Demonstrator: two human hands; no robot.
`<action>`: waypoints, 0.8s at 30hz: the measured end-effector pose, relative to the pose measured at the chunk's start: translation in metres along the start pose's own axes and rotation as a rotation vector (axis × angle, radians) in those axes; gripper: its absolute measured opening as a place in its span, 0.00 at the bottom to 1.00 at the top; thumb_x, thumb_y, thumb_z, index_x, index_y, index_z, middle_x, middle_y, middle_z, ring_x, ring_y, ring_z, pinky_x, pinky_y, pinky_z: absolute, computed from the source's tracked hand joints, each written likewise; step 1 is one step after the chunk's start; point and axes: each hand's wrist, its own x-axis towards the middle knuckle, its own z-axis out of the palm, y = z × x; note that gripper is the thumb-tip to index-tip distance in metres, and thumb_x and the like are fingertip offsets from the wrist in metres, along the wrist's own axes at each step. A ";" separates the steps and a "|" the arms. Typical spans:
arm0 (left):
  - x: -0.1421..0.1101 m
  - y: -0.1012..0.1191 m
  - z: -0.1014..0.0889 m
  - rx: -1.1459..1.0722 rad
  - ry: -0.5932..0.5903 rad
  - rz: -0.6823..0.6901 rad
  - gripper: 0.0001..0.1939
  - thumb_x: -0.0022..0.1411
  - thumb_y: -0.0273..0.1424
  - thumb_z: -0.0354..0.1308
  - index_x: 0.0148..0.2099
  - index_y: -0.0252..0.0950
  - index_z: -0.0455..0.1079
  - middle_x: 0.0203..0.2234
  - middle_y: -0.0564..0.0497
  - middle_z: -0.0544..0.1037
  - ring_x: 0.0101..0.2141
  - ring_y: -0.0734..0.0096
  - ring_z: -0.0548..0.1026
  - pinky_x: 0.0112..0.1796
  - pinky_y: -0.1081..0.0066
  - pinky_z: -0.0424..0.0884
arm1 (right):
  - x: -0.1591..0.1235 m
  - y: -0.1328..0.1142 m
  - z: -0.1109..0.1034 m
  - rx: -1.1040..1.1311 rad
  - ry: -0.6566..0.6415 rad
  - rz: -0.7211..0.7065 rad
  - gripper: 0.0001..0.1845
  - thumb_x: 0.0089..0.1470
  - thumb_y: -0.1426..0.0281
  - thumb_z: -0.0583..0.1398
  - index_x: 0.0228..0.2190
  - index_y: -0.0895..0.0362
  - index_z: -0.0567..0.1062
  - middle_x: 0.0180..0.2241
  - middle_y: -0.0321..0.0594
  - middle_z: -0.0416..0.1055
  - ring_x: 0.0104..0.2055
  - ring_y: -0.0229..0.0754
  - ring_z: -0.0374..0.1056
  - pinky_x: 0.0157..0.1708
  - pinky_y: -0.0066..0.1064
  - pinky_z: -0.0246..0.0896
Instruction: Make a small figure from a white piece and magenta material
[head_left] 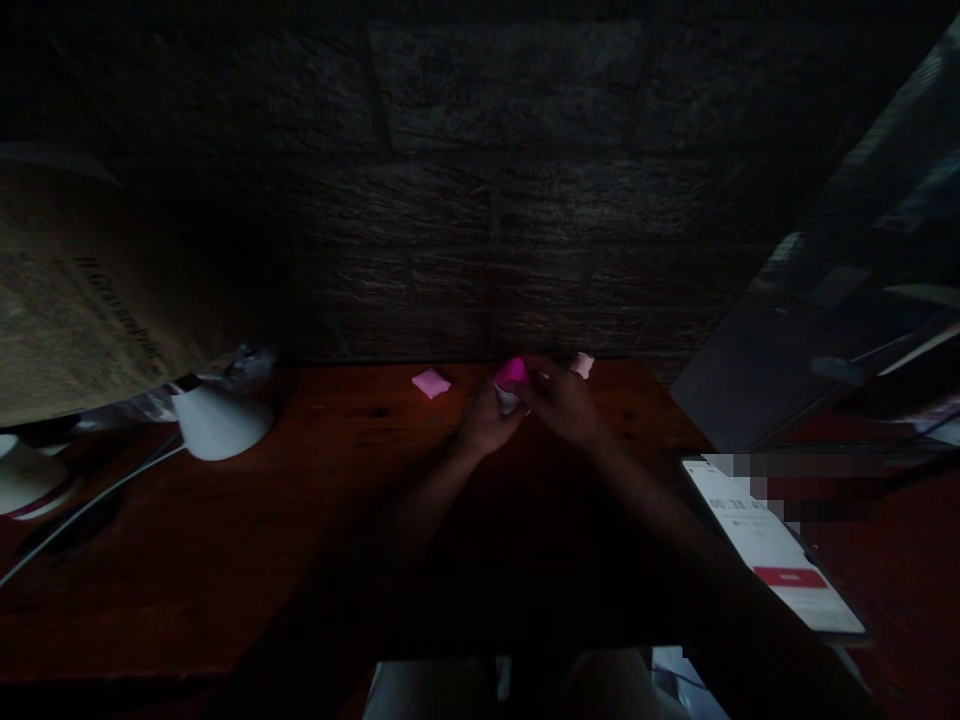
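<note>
The scene is very dark. My left hand [484, 420] and my right hand [562, 400] meet at the far middle of a reddish wooden table [315, 540]. Both are closed around a small bright pink and white piece of paper [511, 378] held between their fingertips. A folded pale pink paper piece [431, 383] lies on the table just left of my hands. Another small pale pink piece [583, 364] sits just behind my right hand.
A white lamp head [221, 420] with its cable rests on the table at the left, under a brown printed paper bag [82, 310]. A lit phone [780, 550] lies at the right. A dark brick-patterned wall [487, 200] stands right behind the table.
</note>
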 end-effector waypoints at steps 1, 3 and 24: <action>0.000 0.000 0.000 0.008 0.003 0.004 0.23 0.58 0.33 0.69 0.55 0.39 0.71 0.47 0.45 0.80 0.50 0.53 0.78 0.53 0.54 0.74 | -0.001 0.000 0.000 0.002 -0.005 -0.002 0.22 0.60 0.54 0.63 0.49 0.54 0.79 0.43 0.46 0.81 0.43 0.51 0.77 0.46 0.42 0.70; 0.000 0.000 0.000 0.034 0.009 0.008 0.23 0.58 0.33 0.69 0.54 0.39 0.71 0.47 0.45 0.80 0.50 0.53 0.78 0.53 0.54 0.74 | -0.001 0.002 0.000 0.004 -0.025 -0.006 0.23 0.60 0.53 0.62 0.51 0.54 0.78 0.44 0.47 0.81 0.44 0.51 0.77 0.46 0.43 0.70; 0.004 0.000 -0.019 -0.308 0.073 -0.184 0.21 0.55 0.32 0.70 0.50 0.34 0.71 0.49 0.42 0.82 0.49 0.61 0.81 0.54 0.59 0.75 | -0.006 0.004 -0.016 0.233 0.278 0.241 0.24 0.63 0.50 0.57 0.45 0.56 0.78 0.39 0.48 0.83 0.40 0.51 0.79 0.44 0.44 0.73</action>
